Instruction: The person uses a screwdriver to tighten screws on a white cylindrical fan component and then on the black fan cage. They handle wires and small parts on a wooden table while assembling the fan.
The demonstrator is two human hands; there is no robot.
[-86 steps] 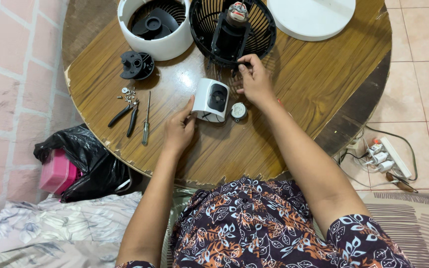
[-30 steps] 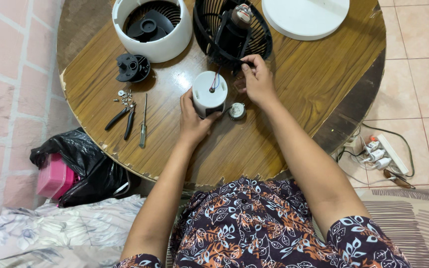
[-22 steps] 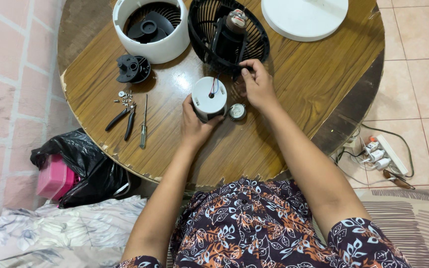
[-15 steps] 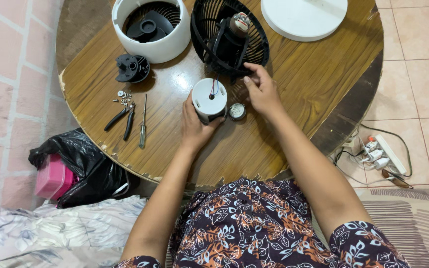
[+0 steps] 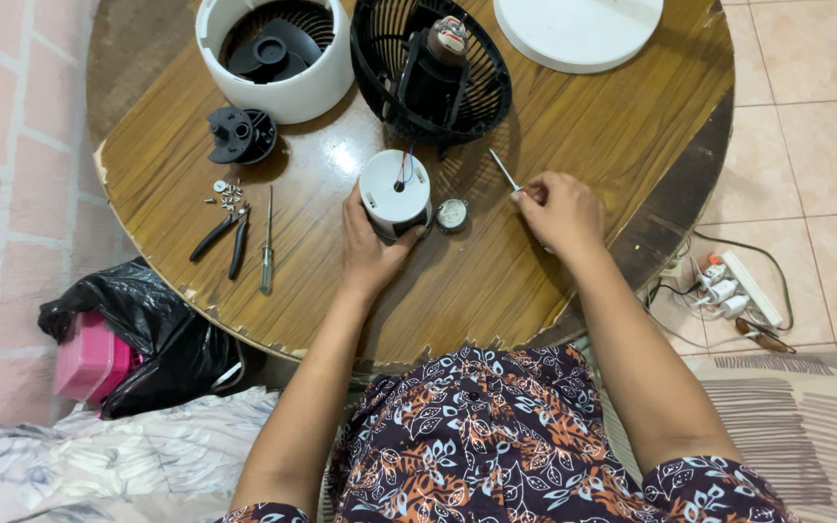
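our left hand (image 5: 368, 254) wraps its grip around the white housing (image 5: 394, 192) on the worktop (image 5: 573, 145). our right hand (image 5: 562, 210) pinches a thin screwdriver (image 5: 505, 170).

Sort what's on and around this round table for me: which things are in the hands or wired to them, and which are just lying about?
In hand:
- white cylindrical housing, gripped by left hand
- thin screwdriver, held by right hand
- black fan grille with motor, wired to the housing

Lying about:
- pliers
- spare screwdriver
- screws
- white fan shell
- white disc
- power strip on the floor
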